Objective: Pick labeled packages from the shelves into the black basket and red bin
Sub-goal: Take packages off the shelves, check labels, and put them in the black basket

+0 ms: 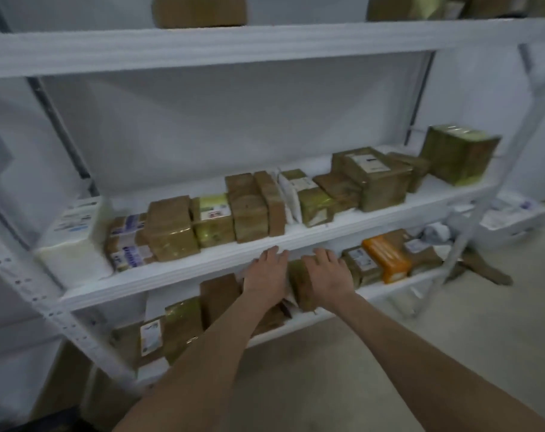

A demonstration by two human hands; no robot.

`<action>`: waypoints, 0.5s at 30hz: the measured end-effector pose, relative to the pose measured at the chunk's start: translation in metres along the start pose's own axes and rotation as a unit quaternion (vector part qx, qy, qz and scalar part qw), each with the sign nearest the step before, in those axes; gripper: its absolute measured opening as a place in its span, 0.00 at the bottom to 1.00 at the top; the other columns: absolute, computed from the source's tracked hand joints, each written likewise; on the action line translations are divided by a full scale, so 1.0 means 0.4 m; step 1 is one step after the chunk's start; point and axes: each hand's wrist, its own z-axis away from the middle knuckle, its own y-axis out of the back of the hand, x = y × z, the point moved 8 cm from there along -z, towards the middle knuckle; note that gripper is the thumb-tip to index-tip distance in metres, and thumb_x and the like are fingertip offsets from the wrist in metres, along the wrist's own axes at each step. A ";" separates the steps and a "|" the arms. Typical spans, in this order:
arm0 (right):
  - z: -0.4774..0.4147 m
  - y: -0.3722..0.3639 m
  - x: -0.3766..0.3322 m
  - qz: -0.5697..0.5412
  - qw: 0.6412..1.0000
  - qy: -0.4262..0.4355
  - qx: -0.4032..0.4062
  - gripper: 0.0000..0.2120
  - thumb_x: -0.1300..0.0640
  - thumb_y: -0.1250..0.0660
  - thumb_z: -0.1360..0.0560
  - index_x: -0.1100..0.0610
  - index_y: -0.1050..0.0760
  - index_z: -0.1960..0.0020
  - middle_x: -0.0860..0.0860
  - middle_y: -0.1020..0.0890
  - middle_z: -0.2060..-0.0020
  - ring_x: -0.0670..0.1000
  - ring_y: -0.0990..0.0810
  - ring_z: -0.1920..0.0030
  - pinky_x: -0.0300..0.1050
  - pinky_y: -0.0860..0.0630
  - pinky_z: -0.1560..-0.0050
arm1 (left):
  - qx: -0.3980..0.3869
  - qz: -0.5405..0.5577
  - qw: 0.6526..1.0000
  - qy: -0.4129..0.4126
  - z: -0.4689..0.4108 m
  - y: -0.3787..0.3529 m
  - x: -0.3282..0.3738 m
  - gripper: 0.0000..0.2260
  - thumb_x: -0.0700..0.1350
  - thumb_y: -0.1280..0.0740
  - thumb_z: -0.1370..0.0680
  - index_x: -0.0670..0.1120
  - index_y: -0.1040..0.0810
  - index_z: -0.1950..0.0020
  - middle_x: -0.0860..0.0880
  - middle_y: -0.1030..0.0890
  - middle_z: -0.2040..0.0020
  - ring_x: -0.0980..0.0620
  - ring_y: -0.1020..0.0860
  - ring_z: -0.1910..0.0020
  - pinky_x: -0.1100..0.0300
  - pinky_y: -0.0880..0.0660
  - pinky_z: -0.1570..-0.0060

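Right now both bare forearms reach to the lower shelf (374,293) of a white rack, and the hands bracket one brown package (297,283) standing near the shelf's front edge. The package is a blocky parcel in tan paper with a slightly shiny, taped look. Its front end faces the camera, and no label can be made out on it through the blur. The left hand (266,275) lies against its left side with straight fingers close together, pointing into the shelf, over some white and brown wrappers beneath. The right hand (327,275) rests on the package's top and right side with fingers stretched forward. Its thumb is hidden, so I cannot tell whether it clasps the parcel or only lies on it. Just right of that hand sit a small labelled parcel (360,260) and an orange package (386,258). To the left stand taller brown parcels, one glossy with a white label (151,336). The middle shelf (202,266) above carries a row of similar tan parcels, with a white bundle (72,238) at its left end. It also holds a labelled box (374,179) and a greenish cube-shaped box (458,154) toward the right. More brown parcels sit on the top shelf (234,45).
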 end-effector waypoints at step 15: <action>-0.026 0.178 0.783 0.015 0.989 -0.128 0.069 0.29 0.44 0.35 0.25 0.50 0.39 0.29 0.55 0.37 0.29 0.57 0.40 0.29 0.53 0.37 0.33 | 0.095 0.006 0.990 -0.105 -0.431 0.111 0.678 0.35 0.54 0.30 0.26 0.50 0.43 0.25 0.47 0.39 0.25 0.46 0.36 0.29 0.52 0.34 0.34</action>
